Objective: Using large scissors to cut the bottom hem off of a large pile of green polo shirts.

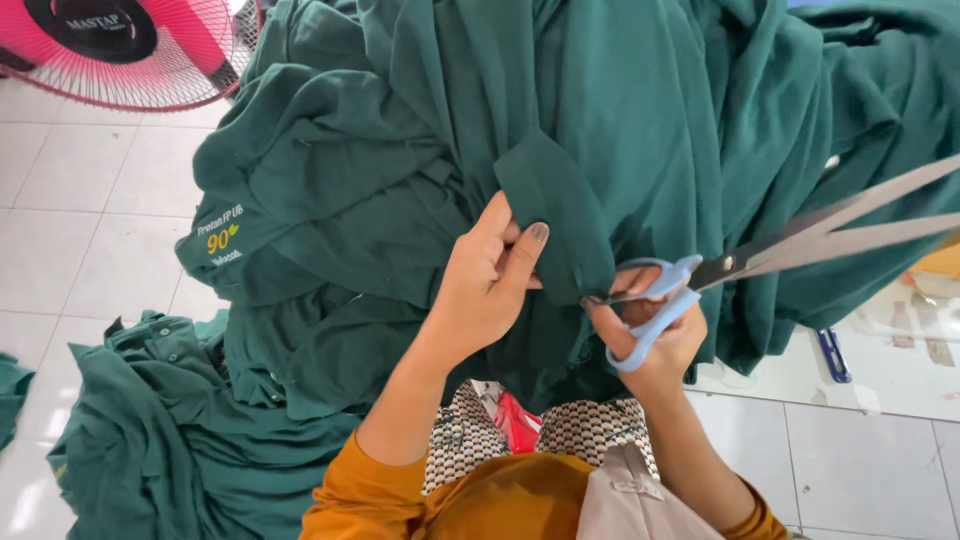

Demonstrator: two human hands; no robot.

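My left hand [485,290] pinches the green shirt's folded edge [555,215] on the lap pile; my right hand [650,335] grips blue-handled scissors [760,258], blades open. I keep the cloth taut.

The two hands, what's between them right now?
In the head view, a folded strip of the dark green garment hangs between the left hand and the right hand, which holds blue-handled scissors.

Dark green garments [620,120], light blue-handled scissors [660,300], pink fan [150,70], white floor tiles [70,230], mustard-orange sleeves [350,500].
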